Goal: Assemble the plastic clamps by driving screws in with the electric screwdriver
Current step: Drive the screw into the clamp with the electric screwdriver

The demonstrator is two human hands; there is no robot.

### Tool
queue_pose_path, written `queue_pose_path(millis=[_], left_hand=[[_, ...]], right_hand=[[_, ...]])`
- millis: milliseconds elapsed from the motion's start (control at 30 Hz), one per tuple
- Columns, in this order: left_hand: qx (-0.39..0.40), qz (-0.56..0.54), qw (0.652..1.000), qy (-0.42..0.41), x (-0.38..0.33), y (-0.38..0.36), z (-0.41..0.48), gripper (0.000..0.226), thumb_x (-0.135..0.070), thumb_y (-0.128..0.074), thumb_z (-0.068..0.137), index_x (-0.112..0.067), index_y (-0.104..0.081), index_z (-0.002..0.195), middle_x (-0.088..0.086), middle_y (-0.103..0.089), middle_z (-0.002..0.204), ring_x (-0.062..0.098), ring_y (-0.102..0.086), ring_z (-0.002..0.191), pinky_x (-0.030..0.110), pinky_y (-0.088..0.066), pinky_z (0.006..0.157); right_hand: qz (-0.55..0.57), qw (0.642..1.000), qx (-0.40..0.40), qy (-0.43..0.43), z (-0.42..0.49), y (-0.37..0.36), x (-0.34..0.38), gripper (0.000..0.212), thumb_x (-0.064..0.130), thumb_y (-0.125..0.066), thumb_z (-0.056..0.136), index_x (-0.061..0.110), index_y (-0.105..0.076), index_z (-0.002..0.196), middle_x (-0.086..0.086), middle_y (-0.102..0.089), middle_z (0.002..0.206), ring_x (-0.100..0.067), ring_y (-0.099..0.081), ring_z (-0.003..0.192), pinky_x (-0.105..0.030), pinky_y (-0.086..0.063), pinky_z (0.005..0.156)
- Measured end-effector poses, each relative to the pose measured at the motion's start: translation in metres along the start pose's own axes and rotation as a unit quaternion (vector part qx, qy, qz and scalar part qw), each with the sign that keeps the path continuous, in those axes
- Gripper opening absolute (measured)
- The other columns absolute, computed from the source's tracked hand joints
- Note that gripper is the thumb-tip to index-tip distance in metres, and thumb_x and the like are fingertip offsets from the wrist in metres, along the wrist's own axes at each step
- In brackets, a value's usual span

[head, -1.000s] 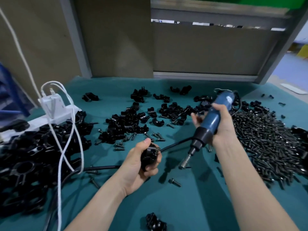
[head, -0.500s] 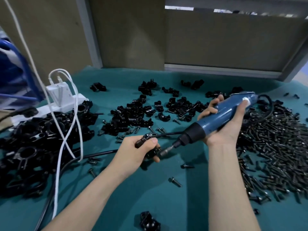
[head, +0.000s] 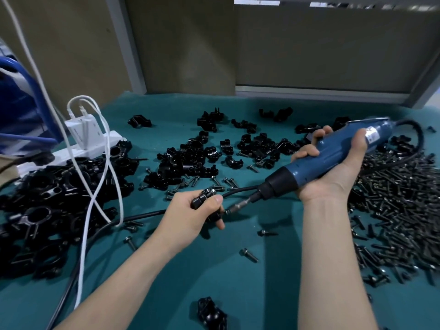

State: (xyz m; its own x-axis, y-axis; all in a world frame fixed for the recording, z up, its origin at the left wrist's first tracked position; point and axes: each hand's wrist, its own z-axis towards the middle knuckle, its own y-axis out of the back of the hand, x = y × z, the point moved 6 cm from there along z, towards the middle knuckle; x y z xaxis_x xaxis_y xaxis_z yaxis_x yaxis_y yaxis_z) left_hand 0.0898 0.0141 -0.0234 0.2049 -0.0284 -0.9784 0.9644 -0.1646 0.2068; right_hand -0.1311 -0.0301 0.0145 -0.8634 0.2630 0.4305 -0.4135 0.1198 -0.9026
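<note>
Swung the screwdriver [head: 333, 151] from tip-down to nearly level within the last second and brought its bit [head: 240, 206] up to the clamp [head: 202, 201]. Grips the clamp in left hand [head: 190, 215], fingers curled tight round it, thumb on top, held over the green mat [head: 238, 282]. Wraps right hand [head: 333, 177] round the blue barrel, palm up. Seems to carry a screw [head: 227, 211] on the bit tip, meeting the clamp's right side; too blurred to be sure. Shows black and mostly hidden by fingers. Beyond: clamp halves [head: 190, 160] centre, clamp heap [head: 47, 206] left, screw pile [head: 392, 210] right, lone clamp [head: 210, 313] nearest.
</note>
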Motion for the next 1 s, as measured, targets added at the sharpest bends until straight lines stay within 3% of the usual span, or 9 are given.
queue_pose_path(millis=[67, 233, 400, 600, 733, 1000], left_hand=[[-0.001, 0.000, 1.000, -0.001, -0.001, 0.000, 0.000, 0.032, -0.016, -0.052, 0.095, -0.007, -0.062, 0.066, 0.007, -0.069, 0.057, -0.003, -0.046, 0.036, 0.010, -0.035, 0.037], [-0.002, 0.007, 1.000, -0.008, -0.001, 0.001, 0.001, 0.037, -0.018, -0.051, 0.095, -0.005, -0.061, 0.062, 0.006, -0.068, 0.056, -0.002, -0.041, 0.035, 0.011, -0.034, 0.037], [-0.005, 0.006, 1.000, -0.009, 0.000, -0.001, 0.001, 0.039, -0.018, -0.052, 0.095, -0.009, -0.060, 0.059, 0.007, -0.068, 0.056, -0.001, -0.041, 0.034, 0.011, -0.035, 0.037], [-0.012, 0.035, 0.999, -0.011, 0.004, 0.003, 0.002, 0.048, -0.027, -0.051, 0.096, -0.013, -0.054, 0.050, 0.005, -0.061, 0.047, 0.003, -0.039, 0.036, 0.014, -0.035, 0.042], [-0.024, 0.033, 0.999, -0.013, 0.007, 0.005, 0.004, 0.053, -0.028, -0.051, 0.095, -0.023, -0.050, 0.042, 0.006, -0.059, 0.044, 0.006, -0.041, 0.037, 0.017, -0.036, 0.043], [-0.030, 0.019, 0.999, -0.029, 0.011, 0.006, 0.005, 0.052, -0.034, -0.051, 0.094, -0.023, -0.051, 0.043, 0.008, -0.060, 0.046, 0.005, -0.042, 0.038, 0.015, -0.037, 0.045]], right_hand=[[0.022, 1.000, 0.004, -0.010, 0.002, 0.001, -0.003, 0.035, 0.054, -0.055, 0.084, 0.018, -0.059, 0.085, 0.008, -0.060, 0.076, -0.006, -0.046, 0.046, -0.018, -0.042, 0.047], [0.055, 0.998, 0.015, -0.020, 0.004, -0.001, -0.006, 0.035, 0.050, -0.064, 0.074, 0.018, -0.056, 0.087, 0.007, -0.061, 0.077, -0.007, -0.046, 0.045, -0.020, -0.043, 0.046], [0.027, 0.999, 0.021, -0.013, 0.003, -0.004, -0.007, 0.031, 0.048, -0.062, 0.077, 0.019, -0.056, 0.084, 0.007, -0.060, 0.077, -0.007, -0.045, 0.045, -0.019, -0.042, 0.047], [0.030, 0.995, 0.096, -0.010, 0.000, -0.017, -0.006, 0.029, 0.044, -0.059, 0.075, 0.018, -0.059, 0.086, 0.008, -0.059, 0.077, -0.005, -0.046, 0.044, -0.019, -0.042, 0.046], [0.048, 0.985, 0.165, -0.014, -0.004, -0.029, -0.009, 0.047, 0.037, -0.084, 0.051, 0.016, -0.060, 0.086, 0.007, -0.058, 0.077, -0.007, -0.047, 0.044, -0.020, -0.043, 0.046], [0.048, 0.983, 0.178, -0.010, -0.005, -0.033, -0.010, 0.053, 0.036, -0.089, 0.046, 0.017, -0.059, 0.085, 0.007, -0.058, 0.076, -0.007, -0.047, 0.043, -0.020, -0.043, 0.046]])
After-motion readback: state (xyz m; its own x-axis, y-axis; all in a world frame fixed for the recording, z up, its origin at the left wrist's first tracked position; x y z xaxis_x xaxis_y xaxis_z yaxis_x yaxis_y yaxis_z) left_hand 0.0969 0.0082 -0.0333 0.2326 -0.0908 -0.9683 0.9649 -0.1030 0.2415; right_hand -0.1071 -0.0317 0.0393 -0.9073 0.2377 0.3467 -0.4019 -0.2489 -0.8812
